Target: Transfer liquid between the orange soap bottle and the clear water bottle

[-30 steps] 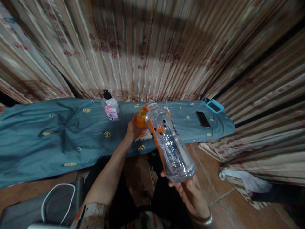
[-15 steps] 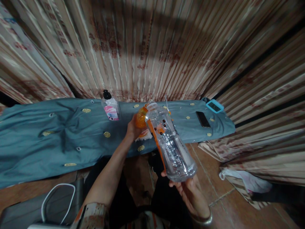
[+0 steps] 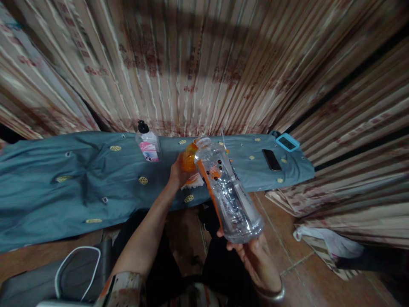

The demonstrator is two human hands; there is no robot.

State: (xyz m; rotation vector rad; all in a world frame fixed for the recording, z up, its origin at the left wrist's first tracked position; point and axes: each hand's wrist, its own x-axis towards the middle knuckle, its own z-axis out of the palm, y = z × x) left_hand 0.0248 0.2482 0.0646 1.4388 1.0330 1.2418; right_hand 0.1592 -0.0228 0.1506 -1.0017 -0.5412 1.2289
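My right hand grips the base of a large clear plastic bottle with an orange label strip. The bottle is tilted away from me, its open mouth over an orange container on the table. My left hand is wrapped around that orange container and holds it on the blue-grey cloth. A little clear liquid shows inside the bottle. Most of the orange container is hidden behind my hand and the bottle.
A clear pump bottle with a pink label stands at the back of the cloth. A dark phone and a blue-framed device lie at the right end. Striped curtains hang behind. A white cable loops at bottom left; a white bag lies on the tiled floor.
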